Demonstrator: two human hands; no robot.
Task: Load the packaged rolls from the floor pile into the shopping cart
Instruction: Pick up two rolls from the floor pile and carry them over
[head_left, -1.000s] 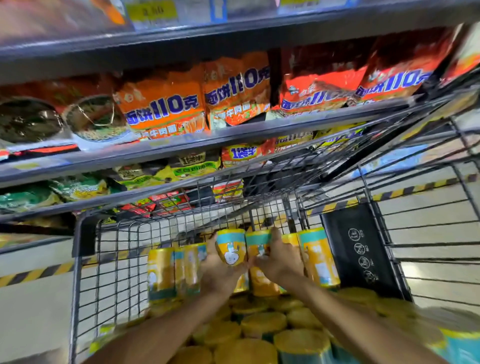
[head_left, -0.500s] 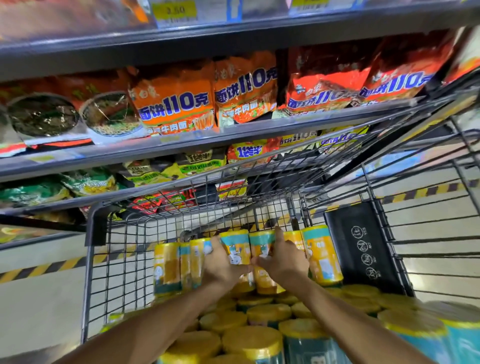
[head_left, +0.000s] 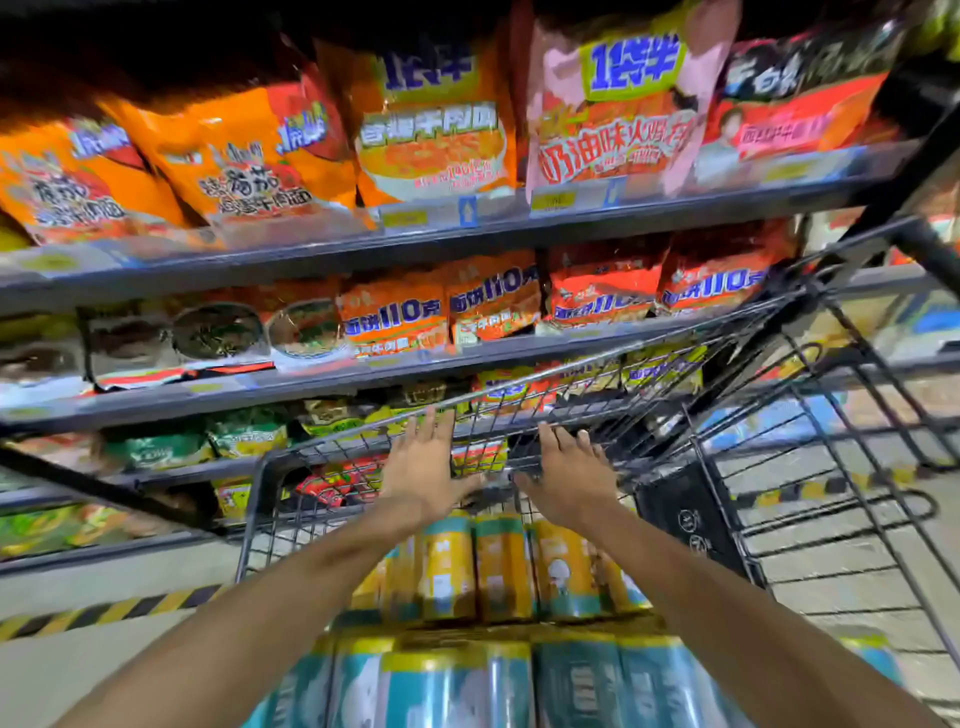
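Left hand (head_left: 423, 467), right hand (head_left: 569, 478) now off rolls (head_left: 498, 566)

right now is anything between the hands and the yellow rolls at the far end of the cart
Nothing visible. The left hand and right hand are open just above the yellow rolls, near the cart's far wire wall, with only air between.

One cart (head_left: 255, 493). Two grips: left grip (head_left: 423, 467), right grip (head_left: 569, 480). Five yellow rolls (head_left: 501, 566) stand in the far row, the end ones partly hidden. At least four teal rolls (head_left: 452, 686) lie nearer, blurred. One black panel (head_left: 691, 519). Five large noodle bags (head_left: 431, 135) front the top shelf (head_left: 519, 228).
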